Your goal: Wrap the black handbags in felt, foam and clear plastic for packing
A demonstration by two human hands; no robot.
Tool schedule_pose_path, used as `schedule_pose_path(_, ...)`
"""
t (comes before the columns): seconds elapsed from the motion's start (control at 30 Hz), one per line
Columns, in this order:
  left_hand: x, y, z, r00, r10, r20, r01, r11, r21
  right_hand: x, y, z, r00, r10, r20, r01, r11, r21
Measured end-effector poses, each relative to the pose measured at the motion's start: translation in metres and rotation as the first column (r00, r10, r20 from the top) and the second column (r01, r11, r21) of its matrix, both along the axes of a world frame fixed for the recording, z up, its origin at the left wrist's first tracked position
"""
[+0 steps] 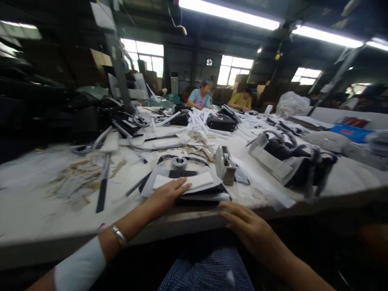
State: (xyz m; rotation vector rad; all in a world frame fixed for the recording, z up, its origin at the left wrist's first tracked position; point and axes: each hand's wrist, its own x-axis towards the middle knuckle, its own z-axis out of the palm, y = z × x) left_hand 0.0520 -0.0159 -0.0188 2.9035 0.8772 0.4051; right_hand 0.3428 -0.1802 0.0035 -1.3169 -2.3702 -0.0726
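My left hand (167, 195) lies flat with its fingers stretched out on a white sheet (198, 180) that tops a stack of dark and pale flat pieces at the near edge of the worktable (36, 218). A metal bracelet sits on that wrist. My right hand (244, 225) rests at the table's front edge, just right of the stack, fingers extended and holding nothing. Behind the stack stand a roll of tape (179, 162) and a grey tape dispenser (224, 163).
A wrapped dark bag (291, 161) lies to the right. White tubes (200, 121), black bags (222, 122) and paper scraps (75, 178) cover the table. A black strip (102, 190) lies at the left. Two people (200, 97) sit at the far end.
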Motion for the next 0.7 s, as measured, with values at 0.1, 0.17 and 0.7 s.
schedule_pose_path(0.1,0.002,-0.009,0.003,0.999,0.032,-0.009,-0.032,0.999,0.039,-0.018,0.046,-0.009,0.993,0.019,0.114,-0.048,0.966,0.256)
schedule_pose_path(0.17,0.004,-0.012,0.004,0.998,0.064,-0.003,-0.064,0.996,0.062,-0.025,0.073,-0.02,0.986,0.027,0.166,-0.079,0.945,0.317)
schedule_pose_path(0.7,0.008,-0.008,-0.009,0.998,0.042,0.047,-0.044,0.998,0.055,-0.027,0.089,-0.05,0.971,-0.035,0.235,-0.056,0.927,0.372)
